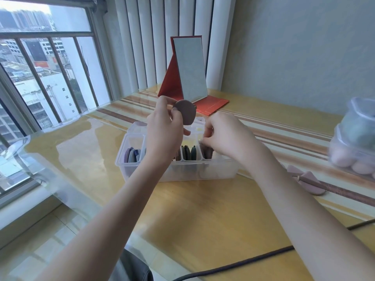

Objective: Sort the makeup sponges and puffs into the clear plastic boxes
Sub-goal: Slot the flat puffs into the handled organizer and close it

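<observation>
A clear plastic divided box (219, 169) stands mid-table with flat puffs upright in its compartments: purple ones (132, 154) at the left, dark green ones (189, 152) further right. My left hand (164, 128) holds a brown round puff (186, 111) up above the box. My right hand (225, 134) reaches into the box's right compartment, fingers pinched on brown puffs (208, 152) there; what it grips is partly hidden.
A standing mirror (189, 67) on a red folding base stands behind the box. Clear containers of egg-shaped sponges (353, 142) stand at the right edge. Mauve puffs (306, 180) lie loose at the right. A black cable (243, 264) crosses the front. The window is left.
</observation>
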The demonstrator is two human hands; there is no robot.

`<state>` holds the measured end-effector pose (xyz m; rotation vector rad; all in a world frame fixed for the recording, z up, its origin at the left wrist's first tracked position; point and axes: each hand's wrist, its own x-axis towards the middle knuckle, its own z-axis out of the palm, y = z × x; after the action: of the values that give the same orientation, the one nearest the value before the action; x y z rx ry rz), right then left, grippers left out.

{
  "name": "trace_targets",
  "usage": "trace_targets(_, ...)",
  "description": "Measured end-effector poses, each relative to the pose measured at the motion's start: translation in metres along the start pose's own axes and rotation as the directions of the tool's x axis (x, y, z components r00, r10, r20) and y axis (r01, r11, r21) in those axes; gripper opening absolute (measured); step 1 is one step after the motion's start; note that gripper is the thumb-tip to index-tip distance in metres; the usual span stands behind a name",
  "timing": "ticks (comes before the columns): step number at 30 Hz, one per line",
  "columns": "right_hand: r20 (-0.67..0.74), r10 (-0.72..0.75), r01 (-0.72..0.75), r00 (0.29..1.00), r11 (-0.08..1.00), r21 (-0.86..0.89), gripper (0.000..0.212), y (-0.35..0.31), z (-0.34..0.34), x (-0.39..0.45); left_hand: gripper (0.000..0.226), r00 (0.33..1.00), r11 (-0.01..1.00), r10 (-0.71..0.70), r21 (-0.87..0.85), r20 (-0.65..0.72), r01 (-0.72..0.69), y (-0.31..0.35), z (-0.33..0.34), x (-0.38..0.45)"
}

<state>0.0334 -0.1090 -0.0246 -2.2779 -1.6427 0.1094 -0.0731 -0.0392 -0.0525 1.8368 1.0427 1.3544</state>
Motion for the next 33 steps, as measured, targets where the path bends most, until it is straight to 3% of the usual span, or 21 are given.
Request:
trace_targets(3, 0.203, -0.013, -0.014, 0.979, 0.992, 0.128, 0.033, 0.008, -0.009, 0.004, 0.014, 1.000, 1.000, 0.015, 0.010, 0.023, -0.015, 0.000, 0.000, 0.000)
trace_targets(6, 0.292, -0.056, 0.019, 0.955, 0.992, 0.126, 0.013, 0.010, -0.013, 0.005, 0.012, 0.990, 0.997, 0.066, -0.046, 0.123, -0.061, 0.002, 0.002, 0.000)
trace_targets(10, 0.217, -0.030, 0.011, 0.976, 0.996, 0.090, 0.013, 0.008, -0.011, 0.005, 0.014, 0.936, 0.965, 0.214, 0.086, 0.280, -0.246, -0.003, 0.006, 0.000)
trace_targets(13, 0.250, -0.004, -0.023, 0.968, 0.994, 0.105, 0.016, 0.012, -0.014, 0.004, 0.017, 0.875, 0.894, 0.245, 0.252, 0.417, -0.371, -0.004, 0.009, -0.003)
trace_targets(16, 0.276, 0.012, -0.064, 0.961, 0.982, 0.177, 0.014, 0.020, -0.023, 0.004, 0.018, 0.829, 0.842, 0.296, 0.281, 0.474, -0.461, -0.002, 0.010, -0.005)
trace_targets(21, 0.099, 0.054, -0.090, 0.994, 0.911, 0.402, 0.021, 0.028, -0.023, 0.013, 0.015, 0.811, 0.859, 0.290, 0.234, 0.508, -0.454, -0.003, 0.011, -0.005)
trace_targets(26, 0.033, 0.016, -0.027, 0.999, 0.936, 0.352, 0.010, 0.026, -0.015, 0.013, 0.014, 0.820, 0.859, 0.301, 0.236, 0.487, -0.455, -0.006, 0.012, -0.003)
trace_targets(33, -0.019, 0.037, -0.027, 0.999, 0.922, 0.386, 0.018, 0.022, -0.029, 0.006, 0.021, 0.809, 0.849, 0.342, 0.212, 0.479, -0.484, -0.008, 0.014, -0.004)
